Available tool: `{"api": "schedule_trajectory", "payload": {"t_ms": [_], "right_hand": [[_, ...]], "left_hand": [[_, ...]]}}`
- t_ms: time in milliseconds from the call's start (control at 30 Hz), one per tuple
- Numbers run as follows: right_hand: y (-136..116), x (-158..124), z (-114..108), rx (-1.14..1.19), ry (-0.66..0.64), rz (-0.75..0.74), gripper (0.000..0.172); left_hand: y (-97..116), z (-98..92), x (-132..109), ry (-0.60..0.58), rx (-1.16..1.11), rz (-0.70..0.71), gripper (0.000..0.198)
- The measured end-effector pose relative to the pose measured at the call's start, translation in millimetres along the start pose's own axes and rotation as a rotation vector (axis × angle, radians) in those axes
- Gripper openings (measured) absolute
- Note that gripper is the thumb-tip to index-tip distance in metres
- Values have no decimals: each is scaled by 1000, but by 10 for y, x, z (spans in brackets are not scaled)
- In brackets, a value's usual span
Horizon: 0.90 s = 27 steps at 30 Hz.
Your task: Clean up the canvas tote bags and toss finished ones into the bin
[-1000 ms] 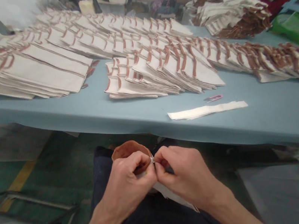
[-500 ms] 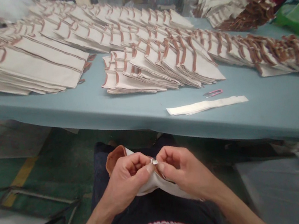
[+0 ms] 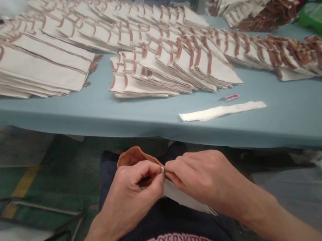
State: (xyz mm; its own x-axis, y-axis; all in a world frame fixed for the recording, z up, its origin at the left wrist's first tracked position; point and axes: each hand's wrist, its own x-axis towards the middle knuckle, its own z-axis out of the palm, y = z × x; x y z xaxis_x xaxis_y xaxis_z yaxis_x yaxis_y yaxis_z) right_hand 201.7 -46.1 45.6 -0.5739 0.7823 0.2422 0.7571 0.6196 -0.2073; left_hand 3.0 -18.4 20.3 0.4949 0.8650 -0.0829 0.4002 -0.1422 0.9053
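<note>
My left hand (image 3: 135,187) and my right hand (image 3: 209,178) meet above my lap, both closed, thumbs pinching the edge of a cream and brown fabric piece (image 3: 183,199). Its brown part (image 3: 134,155) stands up behind my left hand, and the cream cloth hangs below the fingers toward the right. A tiny whitish bit (image 3: 162,169) shows between the fingertips of both hands; its kind is too small to make out. My fingers and palms hide much of the cloth.
A blue-covered table (image 3: 147,110) stretches ahead, its near edge just beyond my hands. On it lie pink thread snips (image 3: 230,97), cream fabric strips (image 3: 223,111) and overlapping rows of cream pieces with brown edging (image 3: 171,68). A green object (image 3: 321,21) is at far right.
My right hand has rolled over, so its back faces up and its fingers point at the left fingertips. The brown part has risen slightly, and less of the whitish bit shows.
</note>
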Motion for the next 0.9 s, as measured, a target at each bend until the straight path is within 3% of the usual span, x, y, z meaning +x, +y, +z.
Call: {"api": "schedule_trajectory", "payload": {"t_ms": [167, 267, 400, 467, 700, 900], "right_hand": [[21, 56, 181, 51, 114, 158, 25], [37, 63, 287, 423, 121, 390, 13], [29, 47, 340, 955, 27, 653, 11], [13, 36, 335, 977, 27, 669, 10], [-78, 17, 291, 665, 92, 512, 12], [-138, 10, 274, 941, 58, 650, 11]], "left_hand": [[24, 89, 79, 151, -26, 16, 21], [-14, 115, 119, 135, -164, -41, 22], [-87, 104, 116, 29, -317, -143, 27], [-107, 85, 100, -5, -330, -164, 28], [-116, -13, 90, -12, -220, -62, 22], [-97, -52, 59, -60, -294, 73, 23]]}}
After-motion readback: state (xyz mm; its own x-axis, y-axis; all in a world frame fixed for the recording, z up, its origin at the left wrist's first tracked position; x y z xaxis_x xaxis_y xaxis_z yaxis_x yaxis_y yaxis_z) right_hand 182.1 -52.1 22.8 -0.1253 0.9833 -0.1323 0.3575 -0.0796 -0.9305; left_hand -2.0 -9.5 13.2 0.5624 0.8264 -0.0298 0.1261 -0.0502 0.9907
